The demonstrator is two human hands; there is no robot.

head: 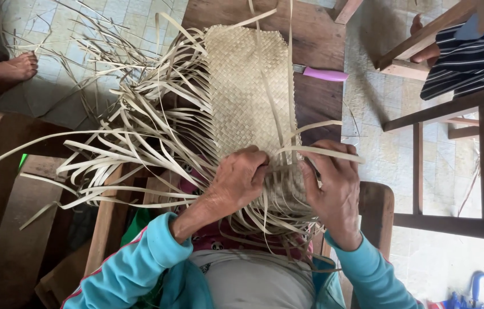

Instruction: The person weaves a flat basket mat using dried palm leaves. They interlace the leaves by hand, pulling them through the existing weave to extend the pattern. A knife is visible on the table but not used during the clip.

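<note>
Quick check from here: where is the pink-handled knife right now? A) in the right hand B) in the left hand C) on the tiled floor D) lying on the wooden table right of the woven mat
D: the pink-handled knife lies on the wooden table, beside the woven mat; both hands work the strips.

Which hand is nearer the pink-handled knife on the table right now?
Right. The right hand works the strips at the woven mat's near edge, below the pink-handled knife on the mat's right side. The left hand sits farther left, on the mat's near edge.
</note>
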